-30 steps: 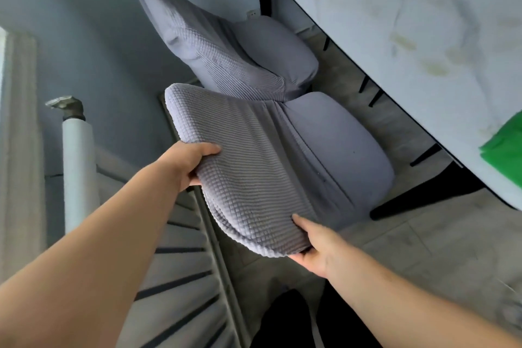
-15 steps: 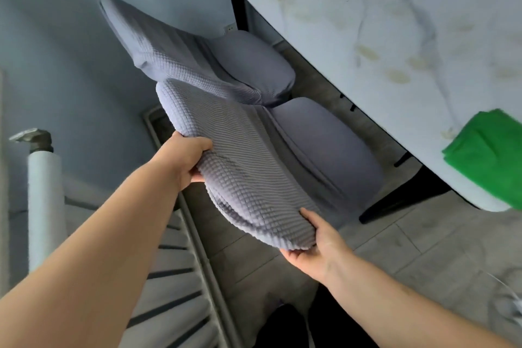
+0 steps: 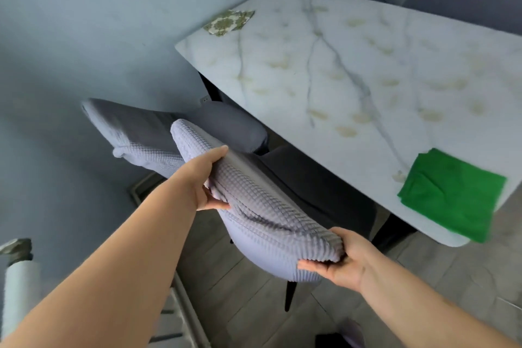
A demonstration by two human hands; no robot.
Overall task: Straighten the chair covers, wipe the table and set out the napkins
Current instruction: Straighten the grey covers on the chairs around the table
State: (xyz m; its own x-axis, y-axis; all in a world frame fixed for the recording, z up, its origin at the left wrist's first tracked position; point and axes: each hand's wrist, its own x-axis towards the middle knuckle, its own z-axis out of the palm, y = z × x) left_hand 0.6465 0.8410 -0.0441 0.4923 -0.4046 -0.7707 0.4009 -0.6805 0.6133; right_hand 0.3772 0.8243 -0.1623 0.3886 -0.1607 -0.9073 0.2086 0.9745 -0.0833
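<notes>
Cover (image 3: 268, 217): L hand (image 3: 207, 181) grips far side, R hand (image 3: 340, 261) pinches near corner. Best: pull evenly, both sides, till wrinkles gone.

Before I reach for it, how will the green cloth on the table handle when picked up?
Likely floppy: the green cloth lies folded with soft creases. Probably light, since it sits thin and flat. It may slide easily on the smooth marble-look table, where it lies at the edge.
</notes>
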